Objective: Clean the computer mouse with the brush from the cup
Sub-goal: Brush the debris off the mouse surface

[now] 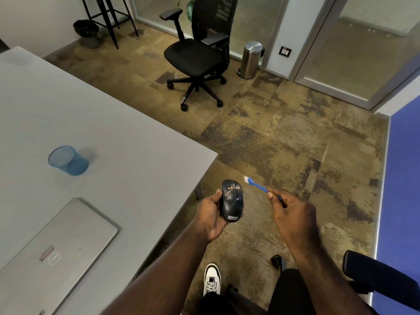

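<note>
Dark speckled computer mouse (pixel 232 200) gripped in left hand (pixel 210 215) fingers (off counter); right hand (pixel 293 214) fingers pinch blue-handled brush (pixel 258 184), just right.

A closed silver Dell laptop (pixel 54 251) lay at the near edge of the grey table (pixel 109 123). Beyond the table, a black mesh office chair (pixel 197 53) stood on the mottled brown carpet (pixel 284 142). A steel pedal bin (pixel 251 59) stood beside the glass partition (pixel 368 57), and a black stool frame (pixel 109 17) stood near the wall.
</note>
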A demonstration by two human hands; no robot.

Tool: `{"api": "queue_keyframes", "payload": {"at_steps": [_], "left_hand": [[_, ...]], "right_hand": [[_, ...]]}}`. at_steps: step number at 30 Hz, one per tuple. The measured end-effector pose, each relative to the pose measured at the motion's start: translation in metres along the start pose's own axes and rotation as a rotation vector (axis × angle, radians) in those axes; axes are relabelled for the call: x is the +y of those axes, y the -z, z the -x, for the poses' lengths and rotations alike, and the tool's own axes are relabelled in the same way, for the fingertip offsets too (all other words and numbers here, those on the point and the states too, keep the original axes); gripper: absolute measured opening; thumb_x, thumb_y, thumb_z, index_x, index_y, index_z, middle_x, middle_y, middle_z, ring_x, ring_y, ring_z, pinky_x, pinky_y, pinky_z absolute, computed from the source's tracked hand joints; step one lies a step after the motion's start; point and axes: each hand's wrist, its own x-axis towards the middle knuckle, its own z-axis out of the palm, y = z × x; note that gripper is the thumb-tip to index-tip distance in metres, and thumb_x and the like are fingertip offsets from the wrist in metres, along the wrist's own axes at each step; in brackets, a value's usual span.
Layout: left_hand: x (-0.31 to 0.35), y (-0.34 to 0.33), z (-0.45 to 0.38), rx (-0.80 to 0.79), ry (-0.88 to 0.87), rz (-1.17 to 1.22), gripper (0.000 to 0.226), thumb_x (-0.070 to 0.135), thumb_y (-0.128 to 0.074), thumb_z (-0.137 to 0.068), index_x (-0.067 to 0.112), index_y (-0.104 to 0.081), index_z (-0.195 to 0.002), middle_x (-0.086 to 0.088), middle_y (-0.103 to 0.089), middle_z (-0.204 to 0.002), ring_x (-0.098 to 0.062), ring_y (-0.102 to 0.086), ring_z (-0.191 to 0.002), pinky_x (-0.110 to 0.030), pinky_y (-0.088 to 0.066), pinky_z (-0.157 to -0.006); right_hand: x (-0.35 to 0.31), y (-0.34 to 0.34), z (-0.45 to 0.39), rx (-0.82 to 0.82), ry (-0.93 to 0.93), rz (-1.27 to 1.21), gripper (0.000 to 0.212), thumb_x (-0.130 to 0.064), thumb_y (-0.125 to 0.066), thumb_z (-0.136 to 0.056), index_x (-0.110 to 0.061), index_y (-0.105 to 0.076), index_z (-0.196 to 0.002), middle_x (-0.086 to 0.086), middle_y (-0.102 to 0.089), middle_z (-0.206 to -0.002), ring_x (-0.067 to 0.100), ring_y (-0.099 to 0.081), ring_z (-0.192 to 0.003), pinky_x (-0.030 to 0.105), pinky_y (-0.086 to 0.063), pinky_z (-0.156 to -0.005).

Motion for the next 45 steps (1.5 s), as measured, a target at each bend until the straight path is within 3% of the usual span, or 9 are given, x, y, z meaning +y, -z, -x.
{"api": "queue_keyframes", "payload": {"at_steps": [2,5,11,16,27,30,37,41,45], "left_hand": [[0.000,-0.002,0.000,-0.001,0.003,-0.011,0.042,0.029,-0.031,-0.104,0.003,-0.061,-0.117,-0.018,-0.071,-0.108,-0.031,-0.070,-0.093,-0.042,-0.059,-0.074],[0.000,-0.003,0.001,-0.002,0.003,-0.018,0.043,0.029,-0.030,-0.104,0.002,-0.062,-0.114,-0.019,-0.069,-0.111,-0.032,-0.067,-0.097,-0.044,-0.057,-0.079],[0.002,0.000,0.000,-0.006,0.008,-0.005,0.044,0.029,-0.030,-0.103,0.001,-0.060,-0.118,-0.020,-0.070,-0.110,-0.031,-0.069,-0.094,-0.044,-0.056,-0.082],[-0.001,-0.002,-0.003,-0.013,0.008,-0.016,0.043,0.028,-0.031,-0.103,0.003,-0.064,-0.113,-0.016,-0.074,-0.102,-0.028,-0.072,-0.088,-0.044,-0.055,-0.082],[0.004,-0.001,-0.006,-0.018,0.001,0.009,0.044,0.029,-0.030,-0.103,0.001,-0.060,-0.119,-0.020,-0.071,-0.112,-0.030,-0.071,-0.094,-0.043,-0.058,-0.080],[0.003,-0.003,-0.006,-0.035,0.006,0.007,0.045,0.029,-0.029,-0.104,0.001,-0.062,-0.114,-0.019,-0.073,-0.105,-0.029,-0.073,-0.089,-0.041,-0.060,-0.076],[0.011,-0.003,-0.009,-0.019,-0.009,0.046,0.044,0.029,-0.029,-0.104,0.001,-0.061,-0.116,-0.018,-0.073,-0.107,-0.030,-0.071,-0.092,-0.043,-0.058,-0.079],[0.011,-0.005,-0.009,-0.030,0.004,0.064,0.045,0.029,-0.029,-0.103,0.000,-0.063,-0.113,-0.020,-0.071,-0.111,-0.031,-0.067,-0.099,-0.044,-0.053,-0.090],[0.014,-0.005,-0.011,-0.007,-0.012,0.058,0.044,0.030,-0.031,-0.103,0.002,-0.062,-0.116,-0.017,-0.071,-0.113,-0.029,-0.070,-0.095,-0.044,-0.057,-0.083]], "right_hand": [[0.001,-0.001,-0.004,-0.051,0.031,0.022,0.019,-0.019,-0.064,-0.090,-0.020,-0.073,-0.107,-0.017,-0.071,-0.078,-0.015,-0.060,-0.065,-0.002,-0.041,-0.053],[0.000,0.003,-0.007,-0.142,0.061,0.061,0.019,-0.017,-0.063,-0.090,-0.022,-0.074,-0.105,-0.012,-0.075,-0.095,-0.008,-0.062,-0.077,0.001,-0.044,-0.065],[0.001,0.019,-0.010,-0.086,0.069,0.092,0.017,-0.017,-0.065,-0.089,-0.023,-0.073,-0.102,-0.016,-0.067,-0.076,-0.008,-0.054,-0.054,0.006,-0.036,-0.044],[-0.007,0.010,-0.018,-0.084,0.090,0.093,0.019,-0.015,-0.064,-0.090,-0.021,-0.074,-0.104,-0.007,-0.074,-0.088,-0.001,-0.059,-0.066,0.007,-0.038,-0.055],[-0.005,0.018,-0.023,-0.093,0.106,0.136,0.017,-0.017,-0.064,-0.089,-0.021,-0.074,-0.103,-0.012,-0.071,-0.083,-0.010,-0.053,-0.056,0.002,-0.036,-0.045],[-0.009,0.013,-0.024,-0.136,0.123,0.140,0.018,-0.017,-0.064,-0.090,-0.022,-0.073,-0.104,-0.008,-0.074,-0.089,-0.004,-0.058,-0.067,0.004,-0.037,-0.055],[-0.007,0.024,-0.017,-0.129,0.133,0.105,0.018,-0.013,-0.068,-0.086,-0.023,-0.074,-0.100,-0.021,-0.065,-0.082,-0.018,-0.057,-0.074,-0.003,-0.039,-0.058],[-0.010,0.022,-0.018,-0.133,0.187,0.096,0.019,-0.012,-0.067,-0.087,-0.021,-0.074,-0.102,-0.010,-0.074,-0.092,-0.007,-0.061,-0.075,0.001,-0.043,-0.063],[-0.006,0.023,-0.012,-0.225,0.193,0.102,0.019,-0.012,-0.067,-0.087,-0.023,-0.074,-0.100,-0.014,-0.073,-0.091,-0.007,-0.062,-0.075,0.003,-0.045,-0.063]]}}
